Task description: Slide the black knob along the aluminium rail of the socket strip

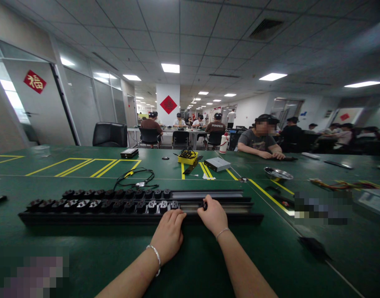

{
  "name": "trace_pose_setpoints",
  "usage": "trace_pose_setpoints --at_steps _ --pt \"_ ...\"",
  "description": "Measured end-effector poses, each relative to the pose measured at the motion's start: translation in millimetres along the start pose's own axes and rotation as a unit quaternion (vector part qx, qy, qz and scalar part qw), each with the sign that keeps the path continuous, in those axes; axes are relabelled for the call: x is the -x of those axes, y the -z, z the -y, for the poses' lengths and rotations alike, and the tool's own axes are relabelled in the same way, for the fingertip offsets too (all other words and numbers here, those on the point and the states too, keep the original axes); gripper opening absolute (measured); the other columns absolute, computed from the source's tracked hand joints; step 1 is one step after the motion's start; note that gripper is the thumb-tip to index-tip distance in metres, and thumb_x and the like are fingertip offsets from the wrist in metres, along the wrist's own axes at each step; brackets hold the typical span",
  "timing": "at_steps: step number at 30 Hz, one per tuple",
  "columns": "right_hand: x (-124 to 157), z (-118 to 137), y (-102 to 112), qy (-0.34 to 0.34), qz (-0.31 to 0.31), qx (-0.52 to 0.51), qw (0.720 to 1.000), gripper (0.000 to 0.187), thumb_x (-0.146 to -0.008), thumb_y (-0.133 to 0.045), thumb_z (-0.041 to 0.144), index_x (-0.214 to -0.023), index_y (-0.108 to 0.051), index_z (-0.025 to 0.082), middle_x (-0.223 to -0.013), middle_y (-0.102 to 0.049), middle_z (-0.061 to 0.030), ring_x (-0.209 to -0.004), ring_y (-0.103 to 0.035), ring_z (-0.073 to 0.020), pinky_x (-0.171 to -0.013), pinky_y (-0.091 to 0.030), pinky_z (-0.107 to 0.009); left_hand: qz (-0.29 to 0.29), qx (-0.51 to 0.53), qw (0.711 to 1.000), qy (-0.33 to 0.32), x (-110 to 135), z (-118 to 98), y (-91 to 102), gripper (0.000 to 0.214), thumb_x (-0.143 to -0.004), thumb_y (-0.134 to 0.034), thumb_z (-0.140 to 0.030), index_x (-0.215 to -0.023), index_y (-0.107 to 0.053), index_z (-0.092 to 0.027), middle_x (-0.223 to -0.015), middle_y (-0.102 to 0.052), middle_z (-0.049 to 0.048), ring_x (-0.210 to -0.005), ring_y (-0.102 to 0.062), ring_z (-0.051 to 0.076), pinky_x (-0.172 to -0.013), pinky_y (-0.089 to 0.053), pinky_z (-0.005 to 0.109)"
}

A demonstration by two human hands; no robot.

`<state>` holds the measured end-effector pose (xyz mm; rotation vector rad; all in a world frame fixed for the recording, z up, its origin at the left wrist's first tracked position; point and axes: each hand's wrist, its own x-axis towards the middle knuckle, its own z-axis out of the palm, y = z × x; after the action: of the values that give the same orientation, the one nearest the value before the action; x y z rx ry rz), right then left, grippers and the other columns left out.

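Note:
A long black rail (227, 205) lies across the green table in front of me, its left part filled with a row of several black socket modules (115, 205). My left hand (168, 234) rests on the rail's near edge, fingers curled over it beside the last module. My right hand (212, 215) is closed on a small black part (205, 203) sitting in the rail's open channel. A second rail (205, 193) with more modules lies just behind.
A black cable (135, 177) lies behind the rails. Farther back are a yellow box of wires (187, 156), a grey box (217, 164), a metal bowl (277, 173). A person (258, 140) sits at the right; others work beyond. Yellow lines mark the table (84, 252).

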<state>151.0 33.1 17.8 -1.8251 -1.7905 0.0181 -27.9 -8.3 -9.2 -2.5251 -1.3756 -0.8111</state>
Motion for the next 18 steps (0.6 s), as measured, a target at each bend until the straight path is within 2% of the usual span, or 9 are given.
trace_pose_setpoints --at_steps 18 --pt "-0.4 0.4 0.1 -0.006 0.006 0.003 1.000 0.012 -0.070 -0.048 0.022 -0.082 -0.048 0.020 -0.080 -0.057 -0.0037 -0.080 -0.051 -0.0157 -0.064 -0.031 -0.023 0.009 0.011 1.000 0.010 -0.3 -1.4 1.8 0.052 -0.066 -0.042 -0.004 -0.115 -0.043 -0.020 -0.117 -0.048 0.0052 -0.110 -0.042 0.021 -0.098 -0.032 0.042"
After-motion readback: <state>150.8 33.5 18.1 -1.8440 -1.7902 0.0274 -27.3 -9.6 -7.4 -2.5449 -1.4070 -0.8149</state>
